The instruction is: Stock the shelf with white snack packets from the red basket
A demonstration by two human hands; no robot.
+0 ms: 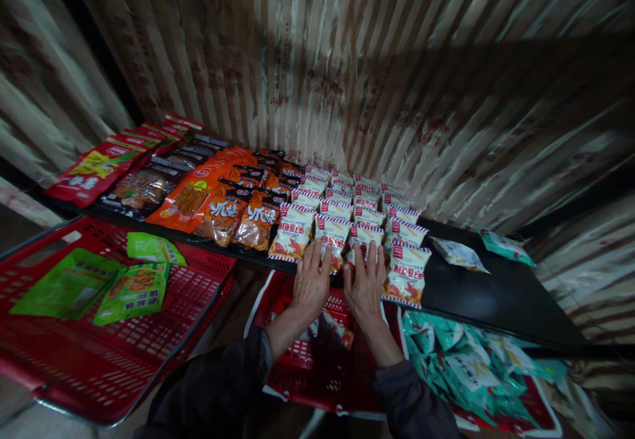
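Note:
Several rows of white snack bags with red print stand on a black shelf. My left hand lies against the lower front of one front-row bag, fingers stretched out. Beside it, my right hand touches the neighbouring front bag with its fingers spread. Neither hand grips anything. At the right end of the front row, another white bag stands apart from my fingers. Black and orange bags adjoin the white rows on the left.
Orange packets, dark packets and red packets fill the shelf's left. Below are a red basket with green packets, a middle basket and one holding teal packets. Loose bags lie right.

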